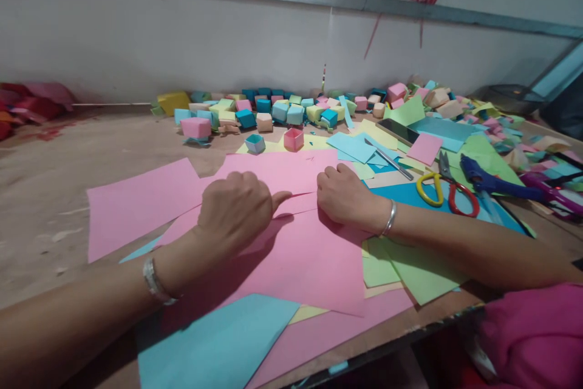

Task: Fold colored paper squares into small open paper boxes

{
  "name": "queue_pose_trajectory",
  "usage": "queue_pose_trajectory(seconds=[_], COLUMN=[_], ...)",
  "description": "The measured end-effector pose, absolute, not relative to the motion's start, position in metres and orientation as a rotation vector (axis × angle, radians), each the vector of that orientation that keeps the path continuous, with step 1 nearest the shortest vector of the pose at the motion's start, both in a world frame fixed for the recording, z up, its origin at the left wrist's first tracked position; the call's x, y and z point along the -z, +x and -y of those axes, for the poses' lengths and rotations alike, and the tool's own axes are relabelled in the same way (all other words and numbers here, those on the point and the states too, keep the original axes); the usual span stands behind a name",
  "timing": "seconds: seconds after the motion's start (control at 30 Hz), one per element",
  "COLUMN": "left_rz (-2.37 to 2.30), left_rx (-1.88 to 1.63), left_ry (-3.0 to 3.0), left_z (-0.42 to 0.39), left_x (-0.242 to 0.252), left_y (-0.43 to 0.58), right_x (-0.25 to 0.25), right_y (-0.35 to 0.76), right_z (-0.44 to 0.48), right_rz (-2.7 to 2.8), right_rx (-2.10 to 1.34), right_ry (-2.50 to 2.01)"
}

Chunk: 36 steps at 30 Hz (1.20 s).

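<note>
Large pink paper sheets (310, 261) overlap in the middle of the table. My left hand (237, 207) is curled on the pink paper, its thumb pointing right along a narrow folded strip (298, 202). At the right end of that strip, my right hand (341, 195) is closed, fingers pressed on the paper. The strip's ends run under both hands, and my fingertips are mostly hidden. Two small open paper boxes, one pink (294, 139) and one blue (255, 144), stand just beyond the sheets.
Many small folded paper boxes (280, 112) line the wall. To the right lie scissors (449, 189), a silver cutter (389, 159), a dark phone (398, 131), a blue glue gun (496, 179) and coloured paper. A blue sheet (214, 340) lies near the front edge.
</note>
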<state>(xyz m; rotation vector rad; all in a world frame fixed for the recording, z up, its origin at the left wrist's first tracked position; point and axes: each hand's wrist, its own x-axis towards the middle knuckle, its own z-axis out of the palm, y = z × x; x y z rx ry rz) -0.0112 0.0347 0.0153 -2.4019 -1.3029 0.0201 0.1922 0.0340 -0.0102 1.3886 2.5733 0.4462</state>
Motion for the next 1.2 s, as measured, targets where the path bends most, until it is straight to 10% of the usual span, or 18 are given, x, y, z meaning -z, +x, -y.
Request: queue_pose_trajectory(seconds=[0.7, 1.03, 1.2], left_rz=[1.055, 1.17, 1.421], left_rx=[0.497, 0.536, 1.116], left_ry=[-2.713, -2.739, -2.756], left_z=[-0.065, -0.07, -0.077], left_x=[0.017, 0.018, 0.017], left_y=[-0.015, -0.015, -0.016], right_x=[0.009, 0.032, 0.031], right_y=[0.204, 0.213, 0.214], right_z=[-0.037, -0.058, -0.06], right_rz=[-2.651, -3.113, -3.32], right_rx=[-0.521, 0.138, 0.519], right_ry=[1.844, 1.843, 2.106])
